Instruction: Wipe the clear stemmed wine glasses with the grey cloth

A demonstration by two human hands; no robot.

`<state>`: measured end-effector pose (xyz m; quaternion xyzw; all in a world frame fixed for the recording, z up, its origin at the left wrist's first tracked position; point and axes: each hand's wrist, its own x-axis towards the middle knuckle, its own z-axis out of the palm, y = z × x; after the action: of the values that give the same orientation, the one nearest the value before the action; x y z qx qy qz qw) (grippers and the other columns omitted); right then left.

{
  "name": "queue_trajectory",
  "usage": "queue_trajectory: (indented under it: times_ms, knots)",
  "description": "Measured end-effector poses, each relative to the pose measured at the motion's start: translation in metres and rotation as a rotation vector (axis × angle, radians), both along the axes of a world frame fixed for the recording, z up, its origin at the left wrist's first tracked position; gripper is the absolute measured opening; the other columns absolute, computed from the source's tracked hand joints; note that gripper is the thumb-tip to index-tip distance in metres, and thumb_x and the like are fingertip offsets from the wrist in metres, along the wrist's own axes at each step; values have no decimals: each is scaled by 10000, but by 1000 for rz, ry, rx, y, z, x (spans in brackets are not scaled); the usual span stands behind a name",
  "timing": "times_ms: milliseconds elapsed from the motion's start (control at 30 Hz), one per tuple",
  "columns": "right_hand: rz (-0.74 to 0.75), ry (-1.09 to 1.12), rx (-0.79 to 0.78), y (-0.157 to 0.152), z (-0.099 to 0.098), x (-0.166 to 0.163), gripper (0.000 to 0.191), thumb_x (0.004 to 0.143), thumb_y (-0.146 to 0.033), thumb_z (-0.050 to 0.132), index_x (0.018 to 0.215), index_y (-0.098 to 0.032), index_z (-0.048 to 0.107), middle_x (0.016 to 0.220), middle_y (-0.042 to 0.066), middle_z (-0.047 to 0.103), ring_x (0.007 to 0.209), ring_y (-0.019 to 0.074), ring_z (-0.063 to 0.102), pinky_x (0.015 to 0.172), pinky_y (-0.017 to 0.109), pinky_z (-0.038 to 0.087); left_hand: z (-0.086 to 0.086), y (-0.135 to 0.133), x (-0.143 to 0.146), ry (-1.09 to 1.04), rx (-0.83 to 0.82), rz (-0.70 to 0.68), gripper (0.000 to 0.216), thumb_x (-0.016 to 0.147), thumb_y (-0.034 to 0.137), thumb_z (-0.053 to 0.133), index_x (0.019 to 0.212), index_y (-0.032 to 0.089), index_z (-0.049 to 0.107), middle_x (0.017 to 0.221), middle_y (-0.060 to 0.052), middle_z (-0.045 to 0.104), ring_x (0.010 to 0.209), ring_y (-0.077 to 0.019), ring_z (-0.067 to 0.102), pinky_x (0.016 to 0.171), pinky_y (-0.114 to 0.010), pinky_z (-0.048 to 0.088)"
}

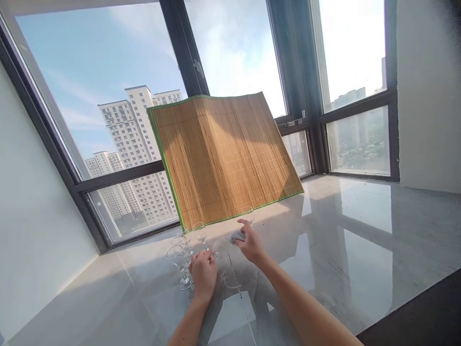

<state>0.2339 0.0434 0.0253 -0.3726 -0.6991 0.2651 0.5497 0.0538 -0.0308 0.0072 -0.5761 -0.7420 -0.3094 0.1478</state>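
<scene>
Clear glass in work: lies between the two hands, low over the shiny ledge; outline faint, cannot tell whether it touches the surface. Left hand: fingers curled, apparently gripping that glass at its near-left side; contact partly hidden. Right hand: grey cloth pinched in the fingers, index finger extended, just beside the glass. Stage, judged: wiping of one glass under way, not finished; which of the others are done or left cannot be told. Count: one glass in work; three standing glasses clustered beside the left hand, overlapping, so tally tentative; one far glass behind the right hand. Five glasses total, one cloth, one green-edged bamboo mat leaning at the window.
</scene>
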Motion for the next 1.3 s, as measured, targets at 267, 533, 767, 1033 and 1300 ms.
queue_trajectory:
  times_ms: [267,533,767,1033,1300]
  knots:
    - [405,60,-354,-2,-5,-3,658,602,-142,618,1231,-256,461,705,-78,466,482,92,436,445,221,336,9,-9,3,130,67,-75,429,817,55,504,1066,300,754,883,-48,679,976,-255,524,893,-398,373]
    - [514,212,-583,-13,10,7,714,580,-185,715,1253,-233,483,764,-30,566,497,116,544,431,239,406,16,-11,4,190,134,-175,431,852,66,448,1099,268,738,883,-59,660,937,-244,518,844,-360,400]
    - [552,484,-593,-15,23,18,671,636,-331,716,1256,-215,485,763,-28,593,542,107,523,465,230,404,14,-10,9,23,-2,-293,302,930,219,428,996,214,722,813,-44,673,811,-211,589,776,-319,403]
    - [189,449,-460,0,11,10,652,666,-305,695,1244,-219,406,852,1,619,541,110,537,464,237,441,4,-3,20,-300,73,-298,324,918,408,456,833,171,660,678,-8,607,646,-162,559,645,-263,405]
    - [531,323,-606,-18,3,-5,900,609,-185,698,1408,-233,287,781,-40,612,503,117,546,441,238,418,-6,3,21,-438,-40,-406,384,925,418,389,1058,159,638,761,-40,674,684,-183,615,654,-287,446]
